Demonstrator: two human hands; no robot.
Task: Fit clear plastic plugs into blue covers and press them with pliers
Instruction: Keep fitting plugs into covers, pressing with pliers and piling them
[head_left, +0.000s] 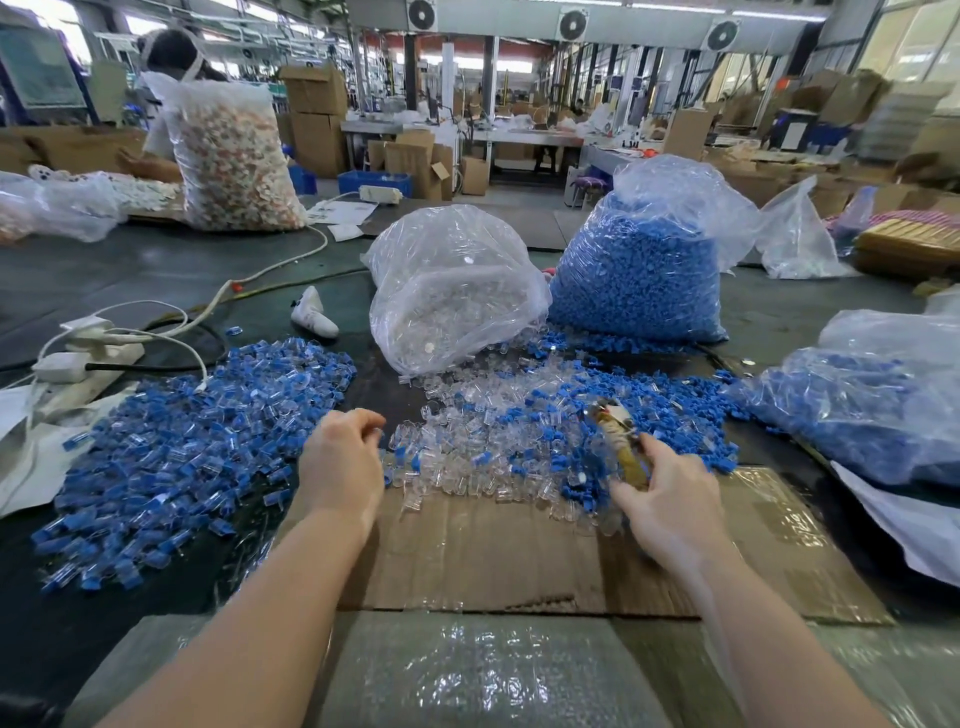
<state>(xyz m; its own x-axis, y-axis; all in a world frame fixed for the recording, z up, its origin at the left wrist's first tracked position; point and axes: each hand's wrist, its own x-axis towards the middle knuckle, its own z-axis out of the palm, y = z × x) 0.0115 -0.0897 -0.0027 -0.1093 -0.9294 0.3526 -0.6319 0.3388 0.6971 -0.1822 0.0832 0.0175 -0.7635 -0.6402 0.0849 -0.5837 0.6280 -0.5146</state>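
Note:
Loose clear plastic plugs (467, 467) mixed with blue covers (670, 410) lie heaped on the table ahead of me. A large pile of fitted blue-and-clear pieces (197, 441) spreads at the left. My right hand (670, 499) grips pliers (621, 441) with tape-wrapped handles, their jaws pointing up and away over the mixed heap. My left hand (343, 457) hovers at the heap's left edge with fingers curled; whether it holds a piece is hidden.
A clear bag of plugs (452, 280) and a bag of blue covers (644, 260) stand behind the heap. Another blue-filled bag (872, 405) lies right. Flat cardboard (488, 556) sits under my wrists. Power strips and cables (88, 348) lie left. A person sits far left.

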